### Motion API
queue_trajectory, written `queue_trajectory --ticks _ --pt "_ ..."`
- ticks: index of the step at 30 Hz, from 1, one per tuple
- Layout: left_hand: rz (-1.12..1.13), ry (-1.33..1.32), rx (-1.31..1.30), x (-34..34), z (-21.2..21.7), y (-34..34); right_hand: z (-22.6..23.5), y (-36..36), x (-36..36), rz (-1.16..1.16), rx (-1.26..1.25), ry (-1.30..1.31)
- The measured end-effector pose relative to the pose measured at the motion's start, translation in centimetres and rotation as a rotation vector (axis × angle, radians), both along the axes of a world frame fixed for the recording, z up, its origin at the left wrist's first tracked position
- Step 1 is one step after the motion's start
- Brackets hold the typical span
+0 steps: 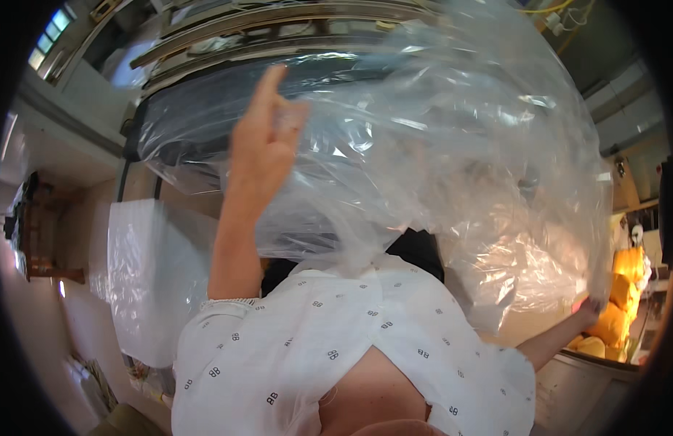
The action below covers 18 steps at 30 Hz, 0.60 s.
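Observation:
A large clear plastic sheet (453,152) billows across the dark work surface (198,109) in front of me and spreads far to the right. My left hand (267,134) is raised over the sheet's left part, index finger stretched out and thumb apart, with nothing visible in it. Out at the far right, my right hand (589,309) is closed on the lower edge of the sheet, arm extended to the side. Near my body the gathered film hangs down against my shirt.
To my left stands a white plastic-wrapped stack (158,280). Behind the surface run long wooden rails (278,22). Orange-yellow bags or cloths (620,309) sit close by my right hand. A brown wooden stand (56,247) is farther left.

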<state>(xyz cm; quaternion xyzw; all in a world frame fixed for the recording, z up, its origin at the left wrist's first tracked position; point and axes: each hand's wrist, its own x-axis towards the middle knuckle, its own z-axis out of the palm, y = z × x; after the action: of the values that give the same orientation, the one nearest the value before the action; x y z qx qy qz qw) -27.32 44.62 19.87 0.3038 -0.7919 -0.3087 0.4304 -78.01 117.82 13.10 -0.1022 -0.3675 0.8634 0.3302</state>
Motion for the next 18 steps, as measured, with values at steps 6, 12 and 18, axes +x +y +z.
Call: queue_trajectory --ticks 6,12,18 --pt "-0.574 -0.188 0.3 -13.5 -8.2 0.6 11.3 2.6 16.6 -0.495 1.539 -0.261" --pt "-0.536 -0.158 0.13 -19.0 -4.4 0.2 10.8 -18.5 17.1 0.02 1.634 -0.287" --pt "-0.451 -0.131 -0.259 -17.4 1.8 1.8 4.7 -50.9 23.1 0.728 1.455 0.632"
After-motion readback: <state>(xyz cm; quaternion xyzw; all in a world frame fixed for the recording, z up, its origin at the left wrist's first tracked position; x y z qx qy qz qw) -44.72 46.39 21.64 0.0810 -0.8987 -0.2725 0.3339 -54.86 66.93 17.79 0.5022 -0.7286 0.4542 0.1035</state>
